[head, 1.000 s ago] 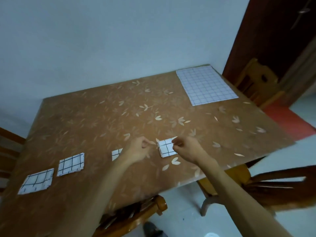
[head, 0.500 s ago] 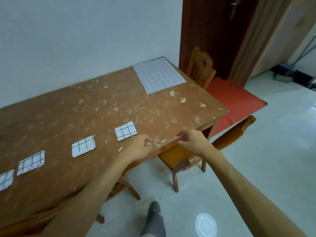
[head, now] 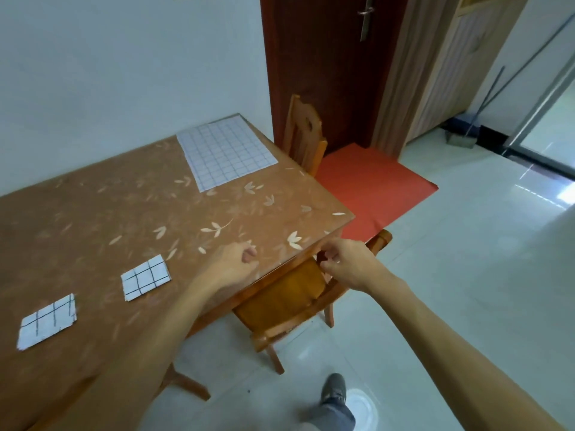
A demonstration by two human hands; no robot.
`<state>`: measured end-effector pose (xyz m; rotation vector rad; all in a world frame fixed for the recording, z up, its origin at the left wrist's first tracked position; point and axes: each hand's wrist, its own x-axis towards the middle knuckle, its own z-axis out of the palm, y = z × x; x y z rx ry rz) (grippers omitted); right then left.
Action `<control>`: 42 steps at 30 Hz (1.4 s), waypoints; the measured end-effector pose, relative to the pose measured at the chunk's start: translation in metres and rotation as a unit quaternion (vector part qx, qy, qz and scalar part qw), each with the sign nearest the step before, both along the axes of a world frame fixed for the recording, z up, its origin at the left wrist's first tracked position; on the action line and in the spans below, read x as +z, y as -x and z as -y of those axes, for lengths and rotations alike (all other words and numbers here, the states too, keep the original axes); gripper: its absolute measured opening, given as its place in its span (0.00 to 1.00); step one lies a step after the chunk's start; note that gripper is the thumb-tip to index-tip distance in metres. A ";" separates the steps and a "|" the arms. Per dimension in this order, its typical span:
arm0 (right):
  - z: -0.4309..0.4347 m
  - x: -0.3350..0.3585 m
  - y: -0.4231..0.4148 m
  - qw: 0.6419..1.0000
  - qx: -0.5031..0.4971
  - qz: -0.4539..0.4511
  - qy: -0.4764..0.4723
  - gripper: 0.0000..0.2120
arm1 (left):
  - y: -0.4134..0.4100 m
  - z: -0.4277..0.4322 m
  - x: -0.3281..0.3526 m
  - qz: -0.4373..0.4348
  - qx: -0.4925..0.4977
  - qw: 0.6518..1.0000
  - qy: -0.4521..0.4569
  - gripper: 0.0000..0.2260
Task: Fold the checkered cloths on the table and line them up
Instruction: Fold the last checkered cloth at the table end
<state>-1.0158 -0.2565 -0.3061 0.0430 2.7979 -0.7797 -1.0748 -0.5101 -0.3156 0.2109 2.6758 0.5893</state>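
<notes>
An unfolded white checkered cloth (head: 225, 154) lies flat at the table's far right corner. Two small folded checkered cloths rest near the front edge: one (head: 145, 277) to the left of my left hand, another (head: 47, 321) further left. My left hand (head: 231, 262) hovers over the table near its front right corner, fingers curled with nothing in them. My right hand (head: 350, 264) is just past the table's edge, above a chair seat, fingers loosely curled and holding nothing. Both hands are well short of the flat cloth.
The brown leaf-patterned table (head: 93, 219) stands against a white wall. One wooden chair (head: 292, 293) is tucked under the front right corner, another (head: 303, 132) stands at the right side. A red mat (head: 373, 185) lies before a dark door. My foot (head: 334, 388) is on the tiled floor.
My view has swung right along the table. Both hands let go of the folded cloth and moved right, past it, toward the table's corner. The folded cloths now sit to my left.
</notes>
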 end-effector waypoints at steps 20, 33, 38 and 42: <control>-0.219 -0.008 0.222 0.994 0.106 -0.002 0.035 0.17 | 0.158 -0.202 0.007 -0.013 0.086 0.996 0.025 0.09; -0.341 0.002 0.375 0.963 0.264 -0.027 0.049 0.16 | 0.235 -0.340 0.009 0.001 0.226 0.974 0.002 0.08; -0.344 -0.004 0.427 0.953 0.293 -0.021 0.074 0.16 | 0.270 -0.349 0.007 0.009 0.284 0.959 -0.014 0.08; -0.334 -0.009 0.479 0.944 0.317 -0.023 0.086 0.14 | 0.312 -0.337 -0.009 0.002 0.306 0.952 -0.032 0.06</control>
